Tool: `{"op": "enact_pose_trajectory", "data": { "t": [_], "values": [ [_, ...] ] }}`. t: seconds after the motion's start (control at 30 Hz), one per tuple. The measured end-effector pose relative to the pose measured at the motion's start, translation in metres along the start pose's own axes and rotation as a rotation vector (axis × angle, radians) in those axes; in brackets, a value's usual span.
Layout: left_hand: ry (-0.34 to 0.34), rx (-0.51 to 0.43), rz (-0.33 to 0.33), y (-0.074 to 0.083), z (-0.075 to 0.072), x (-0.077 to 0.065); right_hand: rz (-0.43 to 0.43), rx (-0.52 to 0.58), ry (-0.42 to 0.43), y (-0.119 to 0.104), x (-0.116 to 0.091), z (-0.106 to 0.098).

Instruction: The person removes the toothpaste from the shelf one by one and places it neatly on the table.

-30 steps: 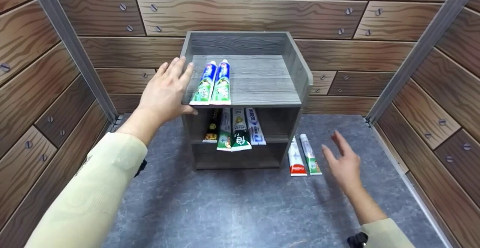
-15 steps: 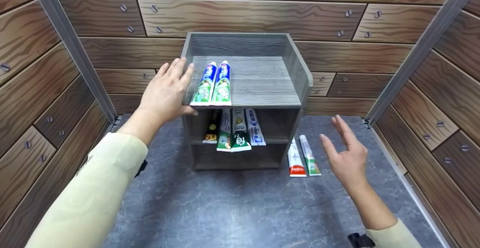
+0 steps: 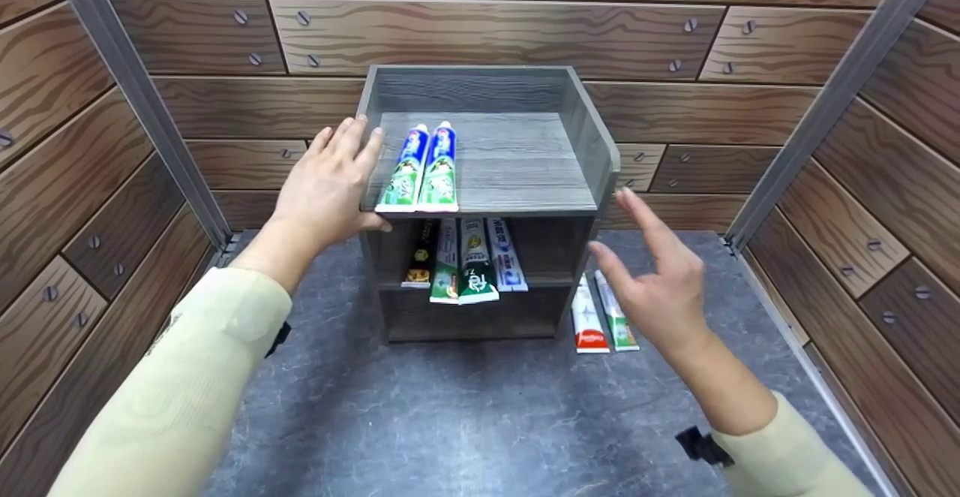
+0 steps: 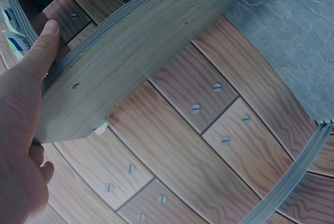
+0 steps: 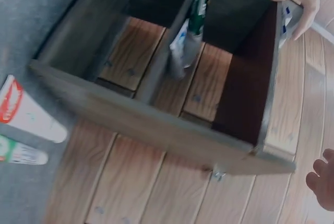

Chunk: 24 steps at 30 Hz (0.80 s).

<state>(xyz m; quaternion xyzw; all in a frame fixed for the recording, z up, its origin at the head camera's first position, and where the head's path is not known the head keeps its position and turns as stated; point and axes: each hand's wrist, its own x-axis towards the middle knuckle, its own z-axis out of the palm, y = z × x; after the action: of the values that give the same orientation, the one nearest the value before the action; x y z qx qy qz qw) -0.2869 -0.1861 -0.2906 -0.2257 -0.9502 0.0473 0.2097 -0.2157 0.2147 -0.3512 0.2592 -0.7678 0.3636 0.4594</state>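
Observation:
A small grey wooden shelf unit (image 3: 487,212) stands upright on the floor. My left hand (image 3: 322,182) holds its upper left corner, thumb at the front edge and fingers over the side panel. The left wrist view shows this thumb (image 4: 44,46) against the panel's edge. Two blue-and-green toothpaste tubes (image 3: 439,170) lie side by side on the top shelf, next to my left fingers. Several more toothpaste tubes (image 3: 478,264) lie on the middle shelf, ends jutting out. My right hand (image 3: 664,287) is beside the unit's right side, thumb and fingers apart, holding nothing.
A red-and-white toothpaste tube (image 3: 589,324) and a green-and-white one (image 3: 619,317) lie on the grey floor (image 3: 450,414) right of the unit. Wood-patterned walls (image 3: 487,31) rise behind and on both sides, with metal corner posts (image 3: 810,106).
My right hand has risen and moved left from beside the floor tubes to the unit's right side. My left hand and the toothpaste tubes have stayed in place.

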Motion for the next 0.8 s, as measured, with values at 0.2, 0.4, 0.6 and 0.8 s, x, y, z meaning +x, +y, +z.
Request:
{"op": "enact_pose_trajectory", "data": {
  "t": [0.2,0.4,0.6,0.8],
  "values": [
    [-0.006,0.004,0.001,0.001,0.000,0.000,-0.078,0.006,-0.065,-0.015,0.022,0.017],
    [-0.006,-0.008,-0.006,0.000,-0.001,0.000,-0.117,-0.008,-0.171,-0.025,0.039,0.034],
    [-0.013,-0.007,-0.012,0.000,-0.002,-0.001,-0.083,-0.005,-0.270,-0.030,0.050,0.050],
    [-0.004,-0.004,0.000,0.001,-0.001,0.000,-0.051,-0.008,-0.337,-0.032,0.056,0.063]
  ]
}}
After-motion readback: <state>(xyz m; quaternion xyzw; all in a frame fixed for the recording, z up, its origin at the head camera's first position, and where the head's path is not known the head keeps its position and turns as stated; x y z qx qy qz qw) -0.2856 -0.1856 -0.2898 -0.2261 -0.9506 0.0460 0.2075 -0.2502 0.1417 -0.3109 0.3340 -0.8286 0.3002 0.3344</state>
